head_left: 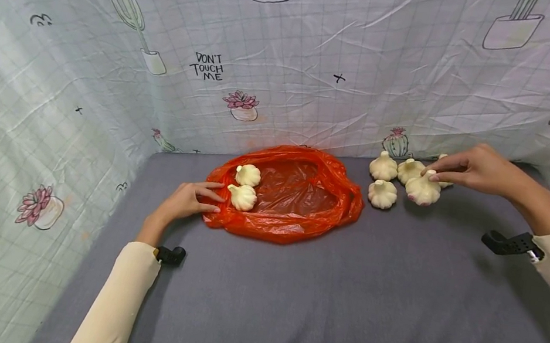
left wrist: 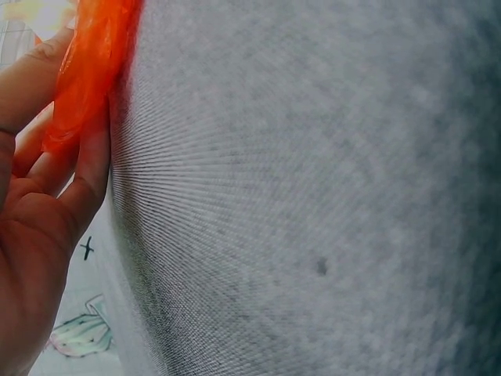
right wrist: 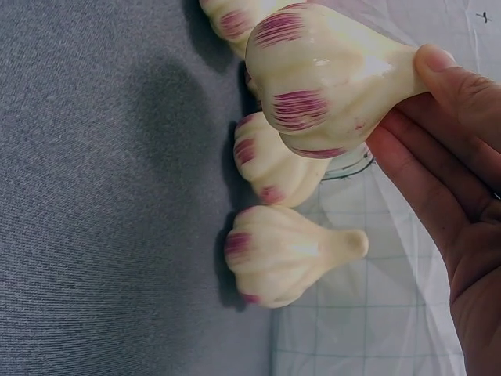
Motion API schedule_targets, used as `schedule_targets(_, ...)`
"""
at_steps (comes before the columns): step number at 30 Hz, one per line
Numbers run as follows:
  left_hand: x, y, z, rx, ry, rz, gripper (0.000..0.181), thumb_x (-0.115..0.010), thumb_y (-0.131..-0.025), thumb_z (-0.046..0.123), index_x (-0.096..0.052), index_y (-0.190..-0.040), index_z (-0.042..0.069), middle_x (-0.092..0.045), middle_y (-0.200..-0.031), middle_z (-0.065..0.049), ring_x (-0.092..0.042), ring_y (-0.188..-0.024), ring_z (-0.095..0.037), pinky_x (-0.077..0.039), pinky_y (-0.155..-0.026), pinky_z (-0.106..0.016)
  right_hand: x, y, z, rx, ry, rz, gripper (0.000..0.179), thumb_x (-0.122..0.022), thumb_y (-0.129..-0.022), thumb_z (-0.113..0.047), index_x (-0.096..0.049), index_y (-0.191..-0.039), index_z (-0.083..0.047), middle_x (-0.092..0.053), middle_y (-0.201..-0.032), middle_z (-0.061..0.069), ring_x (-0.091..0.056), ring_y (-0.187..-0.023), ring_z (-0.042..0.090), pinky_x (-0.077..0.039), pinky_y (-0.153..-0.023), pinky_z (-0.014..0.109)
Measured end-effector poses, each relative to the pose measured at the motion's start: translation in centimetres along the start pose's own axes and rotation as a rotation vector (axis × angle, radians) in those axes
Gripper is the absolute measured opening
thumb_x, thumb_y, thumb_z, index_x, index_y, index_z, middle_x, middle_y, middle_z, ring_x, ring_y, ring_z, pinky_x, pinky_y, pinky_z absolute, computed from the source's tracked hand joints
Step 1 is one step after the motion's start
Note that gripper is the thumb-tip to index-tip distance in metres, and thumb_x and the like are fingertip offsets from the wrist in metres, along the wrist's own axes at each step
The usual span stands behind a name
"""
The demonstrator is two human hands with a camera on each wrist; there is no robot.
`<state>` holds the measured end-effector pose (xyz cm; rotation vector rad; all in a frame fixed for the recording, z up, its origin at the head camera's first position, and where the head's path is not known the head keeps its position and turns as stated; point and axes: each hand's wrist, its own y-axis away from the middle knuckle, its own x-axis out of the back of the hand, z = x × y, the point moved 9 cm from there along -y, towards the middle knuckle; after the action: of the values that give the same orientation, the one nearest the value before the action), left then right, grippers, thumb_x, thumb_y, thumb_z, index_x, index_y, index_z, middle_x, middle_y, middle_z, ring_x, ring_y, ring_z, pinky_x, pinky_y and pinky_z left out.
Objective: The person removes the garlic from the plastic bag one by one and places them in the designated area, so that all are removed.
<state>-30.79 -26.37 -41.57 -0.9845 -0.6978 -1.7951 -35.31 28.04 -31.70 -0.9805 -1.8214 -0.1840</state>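
Note:
My right hand (head_left: 480,169) pinches a garlic bulb (head_left: 423,189) by its stem. In the right wrist view, this raised bulb (right wrist: 313,86) shows pale cream skin with purple streaks, above the tabletop. Several more bulbs stand beside and behind it, among them a front one (head_left: 382,194) and a rear left one (head_left: 383,166); one is partly hidden by my fingers. My left hand (head_left: 188,199) holds the left rim of an open red plastic bag (head_left: 277,228), with the film between thumb and fingers in the left wrist view. Two garlic bulbs (head_left: 242,197) lie inside the bag's left end.
A grey cloth-covered table (head_left: 287,304) spreads beneath everything. Light printed fabric (head_left: 298,50) with cactus drawings hangs behind and at the sides, close to the bulbs at the table's far edge. Each wrist wears a black camera mount (head_left: 512,244).

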Motion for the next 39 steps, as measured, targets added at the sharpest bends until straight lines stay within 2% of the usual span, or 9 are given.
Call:
schedule_targets(10, 0.1, 0.0, 0.1, 0.004, -0.011, -0.005, 0.028, -0.084, -0.085, 0.021, -0.081, -0.112, 0.016, -0.061, -0.143, -0.008, -0.047, -0.139, -0.036, -0.04, -0.111, -0.056, -0.5, 0.1, 0.6, -0.003, 0.016, 0.006, 0.02, -0.082, -0.082, -0.003, -0.083, -0.1, -0.011, -0.078, -0.086, 0.0, -0.042, -0.053, -0.003, -0.032, -0.047, 0.019)
schedule_targets(15, 0.1, 0.0, 0.0, -0.005, -0.021, 0.001, 0.028, -0.084, -0.085, 0.021, -0.081, -0.112, 0.017, -0.061, -0.143, -0.007, -0.048, -0.139, -0.036, -0.039, -0.111, -0.056, -0.8, 0.1, 1.0, -0.029, 0.029, -0.003, 0.019, -0.082, -0.082, -0.005, -0.083, -0.101, -0.012, -0.077, -0.088, -0.001, -0.043, -0.053, -0.002, -0.033, -0.048, 0.019)
schedule_targets(20, 0.1, 0.0, -0.1, -0.005, -0.024, 0.003, 0.028, -0.085, -0.085, 0.021, -0.081, -0.112, 0.017, -0.062, -0.142, -0.007, -0.049, -0.139, -0.035, -0.04, -0.111, -0.055, -1.0, 0.1, 1.4, -0.017, 0.031, 0.001, 0.02, -0.083, -0.082, -0.005, -0.083, -0.1, -0.013, -0.077, -0.087, -0.003, -0.041, -0.053, -0.003, -0.032, -0.048, 0.019)
schedule_targets(28, 0.1, 0.0, 0.0, 0.001, -0.026, -0.009, 0.028, -0.084, -0.085, 0.022, -0.081, -0.112, 0.018, -0.061, -0.143, -0.007, -0.048, -0.139, -0.036, -0.04, -0.111, -0.055, -1.6, 0.0, 1.7, -0.009, 0.007, -0.009, 0.019, -0.082, -0.082, -0.005, -0.083, -0.099, -0.013, -0.076, -0.082, -0.009, -0.045, -0.054, -0.003, -0.035, -0.049, 0.017)
schedule_targets(34, 0.0, -0.1, 0.0, 0.004, -0.014, -0.008, 0.028, -0.085, -0.085, 0.023, -0.082, -0.112, 0.019, -0.061, -0.143, -0.006, -0.047, -0.14, -0.035, -0.039, -0.112, -0.055, -2.0, 0.0, 1.9, -0.023, -0.017, -0.005, 0.016, -0.083, -0.082, -0.005, -0.083, -0.096, -0.013, -0.077, -0.085, -0.006, -0.049, -0.059, -0.005, -0.038, -0.051, 0.016)
schedule_targets(39, 0.0, -0.1, 0.0, 0.004, -0.02, -0.007, 0.027, -0.085, -0.085, 0.022, -0.082, -0.112, 0.018, -0.061, -0.143, -0.007, -0.047, -0.14, -0.036, -0.039, -0.112, -0.055, -2.5, -0.1, 1.9, -0.016, -0.005, -0.015, 0.016, -0.082, -0.082, -0.005, -0.083, -0.097, -0.012, -0.077, -0.083, -0.007, -0.045, -0.057, -0.005, -0.035, -0.049, 0.018)
